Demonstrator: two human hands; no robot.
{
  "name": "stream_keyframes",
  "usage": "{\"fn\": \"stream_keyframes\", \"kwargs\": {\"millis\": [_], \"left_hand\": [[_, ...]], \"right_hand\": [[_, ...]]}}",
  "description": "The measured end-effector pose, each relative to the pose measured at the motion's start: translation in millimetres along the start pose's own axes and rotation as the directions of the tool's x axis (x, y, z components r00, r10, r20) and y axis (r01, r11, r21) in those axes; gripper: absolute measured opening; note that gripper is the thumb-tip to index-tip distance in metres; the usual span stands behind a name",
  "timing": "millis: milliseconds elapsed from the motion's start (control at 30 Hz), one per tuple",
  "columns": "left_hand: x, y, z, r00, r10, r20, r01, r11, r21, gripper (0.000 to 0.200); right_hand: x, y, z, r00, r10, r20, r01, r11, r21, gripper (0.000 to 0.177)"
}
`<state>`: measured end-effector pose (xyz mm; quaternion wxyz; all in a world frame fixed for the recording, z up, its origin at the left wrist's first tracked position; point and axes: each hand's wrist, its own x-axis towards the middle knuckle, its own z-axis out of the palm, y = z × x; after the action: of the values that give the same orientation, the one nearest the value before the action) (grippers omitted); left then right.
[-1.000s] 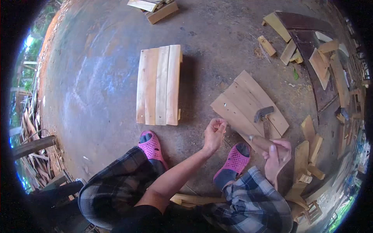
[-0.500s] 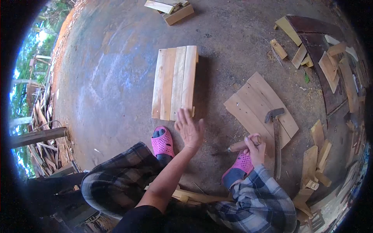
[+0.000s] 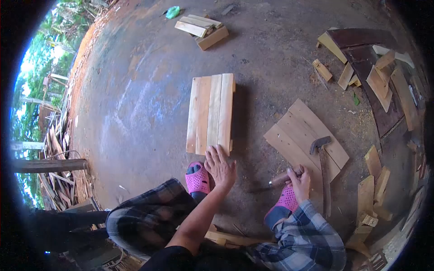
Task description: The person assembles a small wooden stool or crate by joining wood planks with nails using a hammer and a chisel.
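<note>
A small slatted wooden stool or box top [image 3: 209, 115] stands on the floor in front of me, its boards side by side. My left hand [image 3: 220, 169] is open, fingertips spread over its near edge and seemingly touching it. My right hand [image 3: 299, 184] is closed around a wooden-handled tool [image 3: 280, 179]; a metal collar shows, and its thin dark shaft points left, too blurred to name. Just right of this hand, a hammer [image 3: 323, 162] lies across a second slatted wooden piece [image 3: 304, 131], its head up on the boards.
Wood offcuts [image 3: 365, 198] lie to the right, near a dark brown panel [image 3: 361, 38] with more scraps on it. Stacked wood pieces [image 3: 212, 38] and a green plastic item [image 3: 172, 12] sit at the back. My pink clogs [image 3: 197, 181] are close to both slatted pieces. Scrap wood [image 3: 56, 176] is piled left.
My left hand has settled from a blurred position onto the near edge of the slatted piece. The whole view has shifted, so the floor items appear lower. My right hand keeps its hold.
</note>
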<state>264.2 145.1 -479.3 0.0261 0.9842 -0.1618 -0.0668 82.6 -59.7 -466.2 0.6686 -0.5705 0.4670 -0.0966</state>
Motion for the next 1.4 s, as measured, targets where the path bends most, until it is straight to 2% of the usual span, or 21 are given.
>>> {"fn": "stream_keyframes", "kwargs": {"millis": [167,300,400,467,600,700,733,833,933,1067,1167,1267,1333,1400], "left_hand": [[0.3,5.5,4.7,0.998,-0.036,0.041,0.036,0.999,-0.005,0.096],[-1.0,6.4,6.6,0.999,-0.01,0.038,0.01,1.0,-0.006,0.098],[-0.1,8.0,10.3,0.999,-0.013,0.031,0.014,0.999,-0.032,0.1],[-0.4,8.2,11.3,0.998,-0.028,0.058,0.029,0.999,-0.021,0.1],[0.0,7.7,10.7,0.998,-0.023,0.064,0.027,0.997,-0.07,0.1],[-0.6,4.9,14.8,0.998,-0.013,0.056,0.016,0.998,-0.057,0.1],[-1.5,3.8,15.4,1.0,0.002,0.023,0.0,0.997,-0.08,0.099],[-0.1,7.8,8.8,0.998,0.039,0.051,-0.035,0.997,-0.064,0.099],[3.6,20.0,-2.4,0.998,-0.005,0.07,0.01,0.998,-0.068,0.096],[19.7,34.2,-10.4,0.997,0.039,0.07,-0.032,0.994,-0.1,0.093],[47.3,38.9,-4.4,0.998,0.059,-0.037,-0.064,0.988,-0.141,0.092],[92.4,46.3,-5.0,0.997,0.02,-0.068,-0.029,0.99,-0.141,0.092],[121.1,51.1,-3.2,0.994,-0.089,-0.062,0.082,0.991,-0.108,0.093],[140.5,55.5,-4.3,0.994,-0.095,-0.048,0.092,0.994,-0.067,0.094]], "right_hand": [[-3.5,3.8,-5.1,0.999,0.041,0.014,-0.041,0.999,0.033,0.037],[-8.6,16.9,-7.2,0.998,0.054,-0.02,-0.053,0.997,0.05,0.034],[-12.6,22.3,-4.4,0.991,0.132,0.011,-0.132,0.985,0.11,0.031],[-12.8,31.4,0.1,0.968,0.234,0.087,-0.246,0.953,0.177,0.031],[-12.5,45.7,13.1,0.951,0.269,0.149,-0.29,0.947,0.138,0.032],[-3.9,40.3,14.4,0.937,0.323,0.134,-0.335,0.939,0.076,0.031],[0.3,40.2,12.8,0.936,0.307,0.172,-0.323,0.943,0.076,0.031],[3.8,36.6,11.3,0.933,0.287,0.217,-0.308,0.949,0.066,0.031],[1.9,30.0,11.0,0.921,0.321,0.22,-0.341,0.938,0.061,0.032],[1.2,32.9,9.3,0.923,0.292,0.249,-0.286,0.956,-0.062,0.028],[0.8,37.8,8.3,0.931,0.255,0.26,-0.232,0.966,-0.115,0.027],[1.8,50.0,3.6,0.938,0.21,0.276,-0.183,0.976,-0.12,0.027],[5.0,49.9,3.4,0.942,0.182,0.281,-0.16,0.982,-0.099,0.027],[3.0,41.2,1.1,0.925,0.241,0.295,-0.227,0.971,-0.08,0.025]]}}
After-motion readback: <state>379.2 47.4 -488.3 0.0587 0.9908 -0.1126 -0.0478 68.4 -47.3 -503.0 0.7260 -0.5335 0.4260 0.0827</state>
